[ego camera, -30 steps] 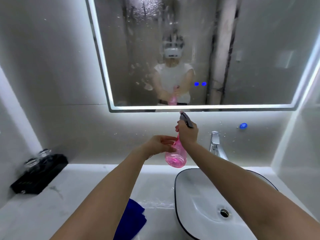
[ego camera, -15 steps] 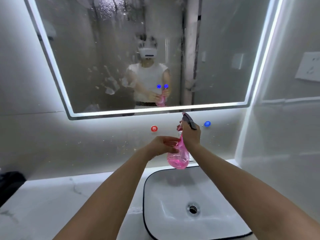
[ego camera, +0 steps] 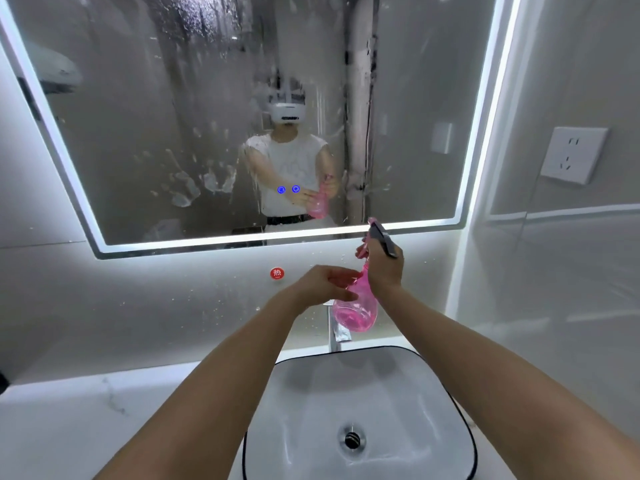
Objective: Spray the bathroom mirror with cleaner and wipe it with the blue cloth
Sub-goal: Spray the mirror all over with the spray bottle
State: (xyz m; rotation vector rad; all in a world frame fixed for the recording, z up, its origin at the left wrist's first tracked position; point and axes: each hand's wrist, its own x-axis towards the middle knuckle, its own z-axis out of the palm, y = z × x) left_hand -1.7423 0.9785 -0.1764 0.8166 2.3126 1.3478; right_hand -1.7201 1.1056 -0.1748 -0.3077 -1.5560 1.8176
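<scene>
Mirror (ego camera: 121,116), one spray bottle (ego camera: 356,311), two hands (ego camera: 325,284) (ego camera: 384,271)

I see two arms enter from the lower edge of the view: the left arm (ego camera: 207,393) and the right arm (ego camera: 502,368). Both are bare along their full visible length, down to the left hand (ego camera: 323,285) and the right hand (ego camera: 384,271).

The mirror (ego camera: 415,98) shows the rest of the person, blurred by droplets and streaks on the glass. Reflected items, top to bottom:

- A white headset (ego camera: 287,112), with straps running over the crown and small dark marks on its front face.
- A white sleeveless top (ego camera: 287,168), plain as far as I can tell.
- A dark belt (ego camera: 287,219) at the waist.
</scene>
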